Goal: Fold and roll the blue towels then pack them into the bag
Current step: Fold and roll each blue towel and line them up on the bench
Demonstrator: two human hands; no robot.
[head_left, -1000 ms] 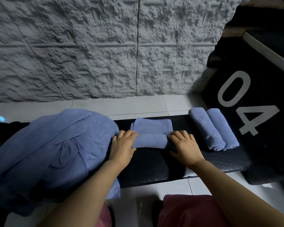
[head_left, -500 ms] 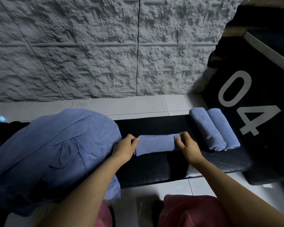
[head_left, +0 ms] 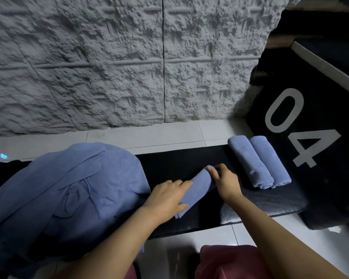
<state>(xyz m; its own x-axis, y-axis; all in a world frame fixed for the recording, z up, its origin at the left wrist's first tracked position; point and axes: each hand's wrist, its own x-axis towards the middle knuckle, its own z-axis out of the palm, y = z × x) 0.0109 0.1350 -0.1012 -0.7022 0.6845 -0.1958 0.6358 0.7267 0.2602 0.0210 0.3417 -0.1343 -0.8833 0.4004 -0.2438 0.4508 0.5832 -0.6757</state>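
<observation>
A rolled blue towel [head_left: 197,188] lies at an angle on the black mat [head_left: 260,204], its far end pointing up and right. My left hand [head_left: 165,198] grips its near end, fingers across the roll. My right hand [head_left: 226,182] pinches its far end. Two more rolled blue towels [head_left: 258,161] lie side by side at the right end of the mat. A large blue denim bag [head_left: 69,188] slumps on the left, right next to my left hand.
A rough white stone wall [head_left: 129,67] rises behind a strip of white floor tiles [head_left: 149,135]. A black board with a white "04" [head_left: 310,137] stands at the right. Red trousers [head_left: 226,262] show at the bottom edge.
The towel went from half rolled to a full roll. Both hands have turned it from lying crosswise to pointing up and right.
</observation>
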